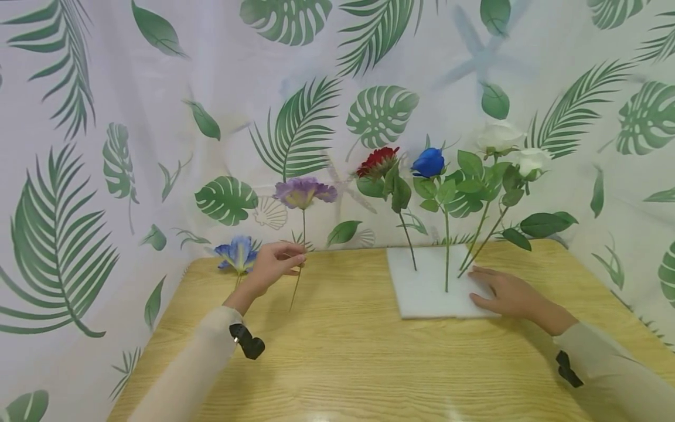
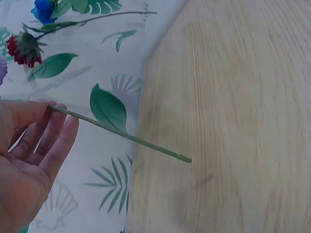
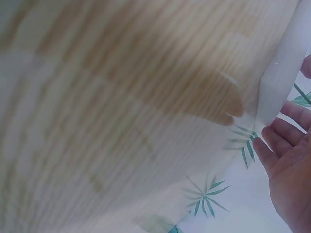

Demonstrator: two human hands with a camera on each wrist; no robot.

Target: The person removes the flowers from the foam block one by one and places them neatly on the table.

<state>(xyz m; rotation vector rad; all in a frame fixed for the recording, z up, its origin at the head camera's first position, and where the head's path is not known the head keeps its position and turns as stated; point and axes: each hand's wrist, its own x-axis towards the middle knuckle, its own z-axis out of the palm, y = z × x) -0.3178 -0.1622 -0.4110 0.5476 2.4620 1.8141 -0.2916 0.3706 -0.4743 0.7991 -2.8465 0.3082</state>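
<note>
My left hand [image 1: 274, 266] pinches the thin stem of a purple flower with a pale yellow base [image 1: 304, 192] between thumb and fingers. The flower is upright, head above the hand; in the left wrist view the bare lower stem [image 2: 121, 133] sticks out past the fingers. With fingers mostly straight, my right hand [image 1: 508, 293] rests at the right side of a white foam board [image 1: 422, 302]. Stuck upright in this board are a red flower [image 1: 378, 163], a blue rose [image 1: 429, 162] and a stem or stems with white roses [image 1: 498, 138], which lean right.
A blue flower with a yellow centre [image 1: 237, 254] is at the table's back left, its stem partly hidden behind my left wrist. The wooden table [image 1: 337, 363] ends at the back against a leaf-patterned cloth [image 1: 211, 70].
</note>
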